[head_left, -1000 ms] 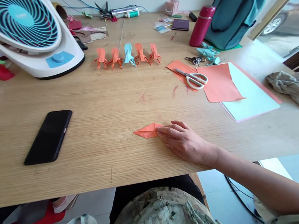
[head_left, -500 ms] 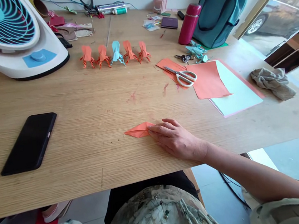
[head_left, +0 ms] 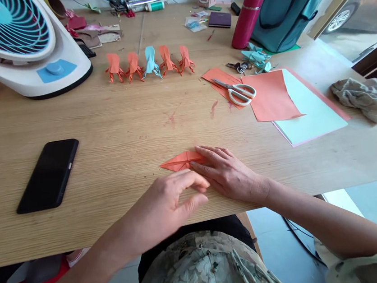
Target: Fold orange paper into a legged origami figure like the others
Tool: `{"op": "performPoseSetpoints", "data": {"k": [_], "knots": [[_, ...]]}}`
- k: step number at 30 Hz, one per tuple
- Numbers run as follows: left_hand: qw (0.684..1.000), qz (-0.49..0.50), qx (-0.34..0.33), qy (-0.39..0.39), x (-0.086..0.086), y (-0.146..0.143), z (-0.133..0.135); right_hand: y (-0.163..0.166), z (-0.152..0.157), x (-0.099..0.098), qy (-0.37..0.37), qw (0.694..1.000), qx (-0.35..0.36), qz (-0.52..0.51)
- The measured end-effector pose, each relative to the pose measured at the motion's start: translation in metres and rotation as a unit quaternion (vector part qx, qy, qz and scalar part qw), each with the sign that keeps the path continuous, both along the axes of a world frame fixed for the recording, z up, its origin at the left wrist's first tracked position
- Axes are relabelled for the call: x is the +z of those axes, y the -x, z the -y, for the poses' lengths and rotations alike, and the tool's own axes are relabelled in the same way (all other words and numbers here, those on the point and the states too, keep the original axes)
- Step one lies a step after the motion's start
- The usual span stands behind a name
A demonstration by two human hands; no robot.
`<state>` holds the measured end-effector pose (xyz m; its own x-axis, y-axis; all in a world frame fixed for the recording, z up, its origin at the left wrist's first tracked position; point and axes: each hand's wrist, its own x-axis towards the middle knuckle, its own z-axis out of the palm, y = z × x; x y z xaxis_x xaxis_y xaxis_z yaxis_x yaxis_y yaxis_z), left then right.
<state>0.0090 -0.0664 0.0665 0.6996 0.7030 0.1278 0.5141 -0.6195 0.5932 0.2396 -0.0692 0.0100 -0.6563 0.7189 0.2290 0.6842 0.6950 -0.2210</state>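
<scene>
A folded piece of orange paper (head_left: 179, 161), long and pointed at its left end, lies flat on the wooden table near its front edge. My right hand (head_left: 227, 171) rests on the paper's right end, fingers stretched out over it, hiding that part. Above the table edge, just in front of the paper, hovers my left hand (head_left: 168, 203). Its fingers are curved, thumb and fingertips apart, and nothing shows between them.
Orange and blue folded paper figures (head_left: 150, 63) stand in a row at the back. White-handled scissors (head_left: 241, 94) lie on orange paper sheets (head_left: 272, 95) at right. A black phone (head_left: 48, 175) lies at left, a fan (head_left: 54, 72) behind it. A pink bottle (head_left: 248, 20) stands beside a teal bag (head_left: 291, 7).
My left hand has come in from the lower left, up to the folded paper. My right hand has stayed on the paper, its fingers reaching slightly further over it. The view has shifted a little.
</scene>
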Motion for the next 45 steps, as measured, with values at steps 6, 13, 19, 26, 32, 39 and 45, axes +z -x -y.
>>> {"op": "performPoseSetpoints", "data": {"k": [6, 13, 19, 26, 32, 39, 45], "knots": [[0.991, -0.078, 0.082, -0.075, -0.031, 0.0, -0.01, 0.006, 0.007, 0.0, 0.001, 0.999, -0.05, 0.019], [0.978, -0.078, 0.06, -0.184, -0.047, -0.001, -0.007, 0.023, 0.024, -0.003, 0.002, 0.992, -0.123, 0.02], [0.966, -0.115, 0.035, -0.229, -0.054, 0.004, -0.008, 0.034, 0.043, 0.008, -0.007, 0.992, -0.125, 0.025], [0.966, -0.109, -0.023, -0.234, -0.051, 0.015, -0.016, 0.011, 0.022, 0.022, 0.04, 0.998, -0.041, -0.021], [0.96, -0.108, -0.05, -0.253, -0.049, 0.022, -0.02, -0.002, -0.004, 0.015, 0.044, 0.997, 0.047, -0.038], [0.963, -0.079, -0.074, -0.245, -0.044, 0.027, -0.031, -0.002, -0.008, 0.012, 0.058, 0.993, 0.104, -0.015], [0.963, -0.106, -0.059, -0.243, -0.042, 0.023, -0.022, -0.008, -0.023, 0.015, 0.077, 0.985, 0.142, -0.053]]}}
